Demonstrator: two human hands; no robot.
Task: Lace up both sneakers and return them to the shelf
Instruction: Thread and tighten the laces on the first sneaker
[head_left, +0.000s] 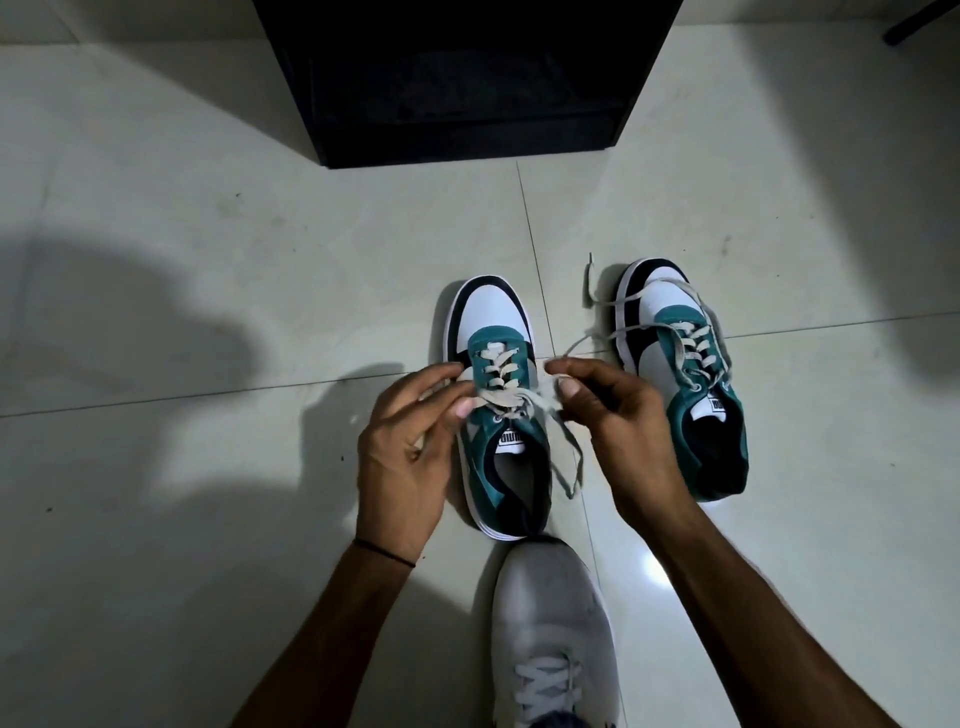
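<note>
Two teal, white and black sneakers stand side by side on the tiled floor, toes pointing away from me. The left sneaker (501, 415) has its white lace threaded up the eyelets. My left hand (410, 441) pinches one lace end at the shoe's left side. My right hand (613, 410) pinches the other end at the right, and a loose loop of lace (569, 462) hangs below it. The right sneaker (685, 374) stands untouched, its lace ends trailing loose over the toe and onto the floor.
A black shelf unit (462, 83) stands on the floor straight ahead beyond the sneakers. My own foot in a grey shoe (553, 623) rests just behind the left sneaker's heel. Pale floor tiles (208, 260) spread to both sides, partly in shadow.
</note>
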